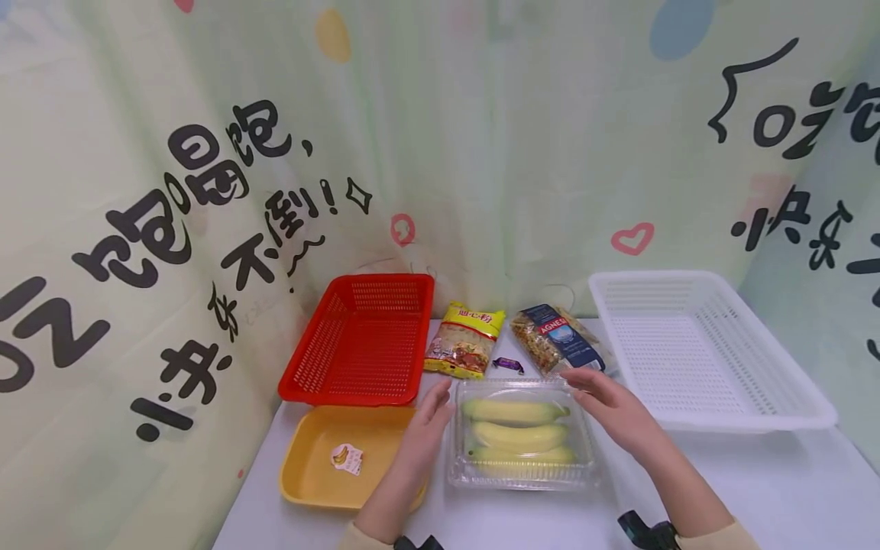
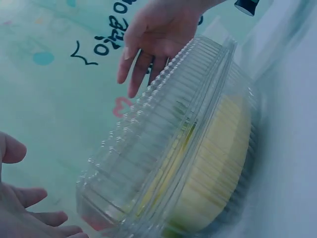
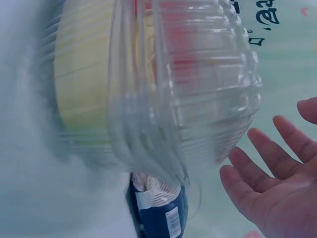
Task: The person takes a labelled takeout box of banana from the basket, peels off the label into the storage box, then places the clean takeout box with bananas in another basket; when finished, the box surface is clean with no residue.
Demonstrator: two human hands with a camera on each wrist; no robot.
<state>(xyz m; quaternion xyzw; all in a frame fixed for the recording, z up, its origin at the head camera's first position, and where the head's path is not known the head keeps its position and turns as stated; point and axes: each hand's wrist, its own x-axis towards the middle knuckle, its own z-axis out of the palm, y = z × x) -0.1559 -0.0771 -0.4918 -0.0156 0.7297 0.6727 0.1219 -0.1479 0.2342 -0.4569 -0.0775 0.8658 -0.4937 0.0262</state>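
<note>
A clear plastic clamshell box with its lid down stands on the white table, and several yellow-green bananas lie inside it. My left hand is at the box's left side, fingers extended and holding nothing. On the opposite side my right hand hovers by the far right corner, fingers loosely straight, palm turned toward the box. In the left wrist view the lid of the box stands between both hands. The right wrist view has the right fingers spread beside the lid.
A red basket and a yellow tray with a banana sticker stand at left. Behind the box lie a yellow food bag, a purple-wrapped candy and a blue-labelled pasta bag. A white basket stands right.
</note>
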